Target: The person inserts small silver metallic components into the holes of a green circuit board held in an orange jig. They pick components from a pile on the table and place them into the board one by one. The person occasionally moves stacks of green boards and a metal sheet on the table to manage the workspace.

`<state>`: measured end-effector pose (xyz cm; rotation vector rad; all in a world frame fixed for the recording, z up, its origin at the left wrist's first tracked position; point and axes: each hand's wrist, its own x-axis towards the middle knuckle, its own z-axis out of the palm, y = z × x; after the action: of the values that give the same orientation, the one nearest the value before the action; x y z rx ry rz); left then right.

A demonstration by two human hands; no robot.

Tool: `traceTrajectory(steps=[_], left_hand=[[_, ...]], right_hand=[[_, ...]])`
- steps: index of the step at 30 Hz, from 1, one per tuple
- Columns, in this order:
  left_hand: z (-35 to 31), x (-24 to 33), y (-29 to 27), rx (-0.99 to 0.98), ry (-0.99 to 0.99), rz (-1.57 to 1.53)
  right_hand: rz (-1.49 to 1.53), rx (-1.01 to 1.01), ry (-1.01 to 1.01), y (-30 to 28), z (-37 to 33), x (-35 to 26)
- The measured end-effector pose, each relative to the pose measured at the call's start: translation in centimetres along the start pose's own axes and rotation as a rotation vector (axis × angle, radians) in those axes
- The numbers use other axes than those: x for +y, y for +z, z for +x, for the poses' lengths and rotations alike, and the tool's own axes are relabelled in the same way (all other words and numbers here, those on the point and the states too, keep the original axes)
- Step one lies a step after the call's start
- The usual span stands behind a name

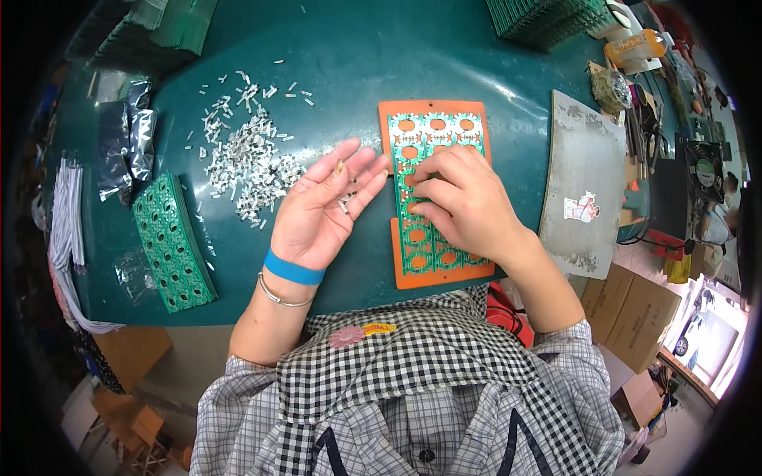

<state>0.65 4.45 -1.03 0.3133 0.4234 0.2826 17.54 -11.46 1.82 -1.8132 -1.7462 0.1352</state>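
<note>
My left hand [317,210] is turned palm up with its fingers curled, holding several small white pieces [344,205] on the fingers. A green circuit board panel [432,258] with rows of round cut-outs lies on an orange fixture plate [460,109]. Over the middle of that panel, my right hand [468,198] has its thumb and fingers pinched together at the board's surface. Whatever sits between those fingertips is hidden. Left of my left hand spreads a loose pile of small white and silver pieces [254,163].
At the left lie a stack of green panels [171,242], dark foil bags [127,143] and bundled white wires [67,214]. More board stacks [548,20] stand at the far edge. A worn grey board [583,159] rests at the right, near tape, tools and a small fan [705,170].
</note>
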Motion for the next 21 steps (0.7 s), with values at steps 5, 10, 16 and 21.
traceTrajectory(steps=[5, 10, 16, 21], left_hand=[[-0.8, -0.6, 1.7, -0.081, -0.075, -0.062], [-1.4, -1.4, 2.7, -0.040, -0.123, -0.035], [-1.0, 0.2, 1.8, 0.018, 0.046, -0.078], [-1.3, 1.7, 0.6, 0.008, 0.074, -0.147]], right_hand=[[-0.101, 0.321, -0.207, 0.6, 1.8, -1.9], [-0.126, 0.321, -0.274, 0.7, 2.7, -2.6], [0.084, 0.231, 0.019, -0.4, 1.6, -1.6], [0.127, 0.027, 0.084, -0.5, -1.1, -1.0]])
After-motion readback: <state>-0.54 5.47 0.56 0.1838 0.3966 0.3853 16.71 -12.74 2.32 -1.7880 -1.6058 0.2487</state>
